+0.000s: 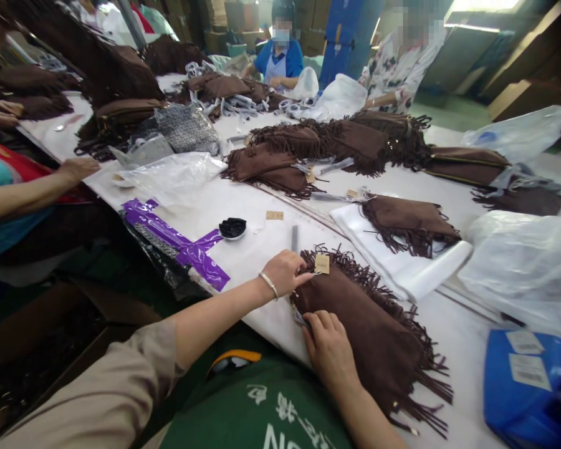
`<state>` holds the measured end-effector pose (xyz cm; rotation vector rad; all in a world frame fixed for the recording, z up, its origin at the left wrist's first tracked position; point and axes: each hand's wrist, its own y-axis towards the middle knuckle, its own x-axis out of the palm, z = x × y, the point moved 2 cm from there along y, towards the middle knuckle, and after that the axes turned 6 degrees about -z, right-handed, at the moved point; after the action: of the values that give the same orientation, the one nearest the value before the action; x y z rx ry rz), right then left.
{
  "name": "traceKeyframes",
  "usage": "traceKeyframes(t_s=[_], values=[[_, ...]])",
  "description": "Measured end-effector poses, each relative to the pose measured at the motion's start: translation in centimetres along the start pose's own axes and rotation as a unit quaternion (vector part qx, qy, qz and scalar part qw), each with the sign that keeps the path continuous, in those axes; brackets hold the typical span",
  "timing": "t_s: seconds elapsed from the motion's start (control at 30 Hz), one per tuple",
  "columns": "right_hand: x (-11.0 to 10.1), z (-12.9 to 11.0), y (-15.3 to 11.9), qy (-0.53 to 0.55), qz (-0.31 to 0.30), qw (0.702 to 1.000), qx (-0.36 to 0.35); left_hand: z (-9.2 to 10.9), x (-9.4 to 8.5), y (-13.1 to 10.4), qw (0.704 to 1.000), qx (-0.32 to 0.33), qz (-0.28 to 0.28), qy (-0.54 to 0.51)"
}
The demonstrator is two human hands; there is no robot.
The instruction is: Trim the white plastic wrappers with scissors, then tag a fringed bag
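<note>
A brown fringed bag point(364, 312) lies flat on the white table directly in front of me. My left hand point(285, 273), wearing a bracelet, is closed at the bag's upper left corner, with thumb and fingers pinching the thin string of a tan hang tag point(322, 264). The tag rests on the bag's top. My right hand point(330, 343) has its fingers curled over the bag's near edge, beside a small grey wrapped piece point(300, 317). Its fingertips are partly hidden. A grey strip point(294, 238) sticks out beyond my left hand.
Left of the bag are a small dish of black pieces point(232, 228), a loose tag point(274, 215) and purple tape point(182, 246) along the table edge. Another fringed bag point(409, 224) lies on white sheeting point(402, 274). A blue package point(514, 386) sits right. Co-workers are around the table.
</note>
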<state>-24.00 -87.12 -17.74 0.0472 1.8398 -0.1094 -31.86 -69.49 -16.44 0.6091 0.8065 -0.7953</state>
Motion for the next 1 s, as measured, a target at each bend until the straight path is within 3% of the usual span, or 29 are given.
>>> traceKeyframes(t_s=[0.1,0.2,0.3,0.37,0.43,0.53,0.63,0.73,0.87,0.93,1.0], values=[[0.3,0.1,0.1,-0.016,0.013,1.000,0.000,1.3,2.3,4.9,0.996,0.029,-0.047,0.069],[0.2,0.3,0.1,-0.027,0.020,0.999,-0.003,0.9,3.9,8.8,0.994,0.012,-0.088,0.065],[-0.1,0.5,0.0,-0.023,0.013,1.000,-0.004,-1.9,3.2,10.6,0.995,-0.005,-0.095,0.037],[-0.2,0.5,0.0,-0.024,0.010,1.000,-0.003,-4.6,1.9,10.5,0.995,-0.016,-0.094,0.018],[-0.2,0.5,0.1,-0.029,0.008,1.000,-0.001,-7.0,0.5,9.3,0.995,-0.013,-0.095,0.004],[0.0,0.6,0.4,-0.036,0.000,0.999,0.002,-9.3,-0.7,6.4,0.990,0.057,-0.119,0.049],[0.0,0.7,0.6,-0.022,-0.008,1.000,-0.002,-10.0,-1.8,3.1,0.971,0.124,-0.124,0.159],[-0.7,0.8,0.5,0.018,-0.016,1.000,-0.002,-9.6,-3.6,0.0,0.957,0.119,-0.131,0.232],[-2.3,0.6,1.8,0.092,0.004,0.995,0.030,-7.6,-6.1,-4.7,0.952,0.048,-0.227,0.199],[-2.8,0.4,3.4,0.099,0.029,0.994,0.043,-6.4,-6.4,-7.1,0.949,-0.040,-0.294,0.104],[-2.6,0.2,5.1,0.082,0.039,0.995,0.048,-5.0,-5.6,-9.5,0.921,-0.148,-0.354,-0.065]])
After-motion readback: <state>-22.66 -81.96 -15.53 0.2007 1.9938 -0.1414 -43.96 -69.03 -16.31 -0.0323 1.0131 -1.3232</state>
